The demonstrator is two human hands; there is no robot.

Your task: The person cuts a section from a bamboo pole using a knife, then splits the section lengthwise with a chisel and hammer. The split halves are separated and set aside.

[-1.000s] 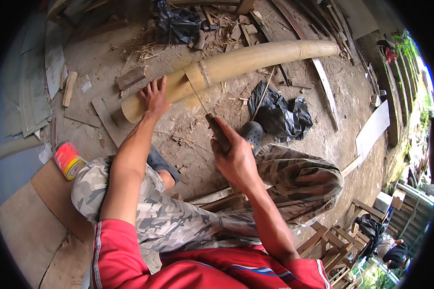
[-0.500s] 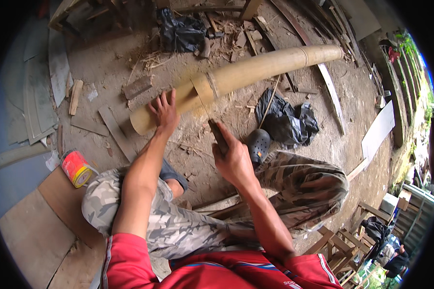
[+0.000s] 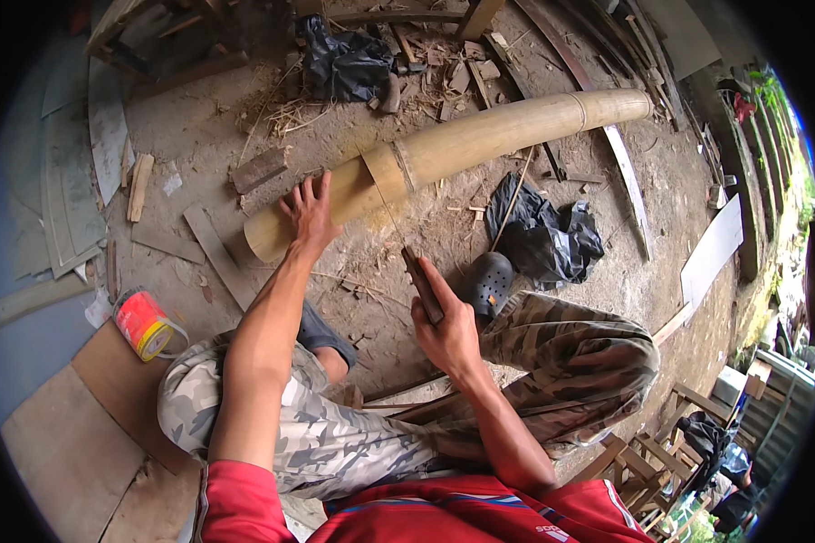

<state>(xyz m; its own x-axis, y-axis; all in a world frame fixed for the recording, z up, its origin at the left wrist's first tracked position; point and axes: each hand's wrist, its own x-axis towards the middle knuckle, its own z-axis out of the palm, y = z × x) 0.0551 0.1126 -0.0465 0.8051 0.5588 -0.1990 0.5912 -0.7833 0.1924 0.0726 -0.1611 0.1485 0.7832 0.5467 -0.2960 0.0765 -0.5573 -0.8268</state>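
A thick pale-yellow bamboo pole (image 3: 498,127) lies across the ground in front of me, its cut end at the left. My left hand (image 3: 310,215) rests on it near that end, fingers spread and palm down. To the right of this hand, the thin blade of a handsaw (image 3: 385,176) meets the bamboo just left of a ring-like joint. My right hand (image 3: 448,330) is closed round the saw's dark wooden handle, on the near side of the pole. How deep the blade sits in the bamboo I cannot tell.
Black plastic bags (image 3: 552,231) lie beyond my right knee, beside a dark clog (image 3: 489,282) on my foot. A red and yellow can (image 3: 145,326) stands left of my left knee. Wood scraps (image 3: 215,253) and boards (image 3: 625,185) litter the dirt ground.
My right hand has drawn the saw back toward me and slightly right. My left hand stays on the bamboo in the same spot.
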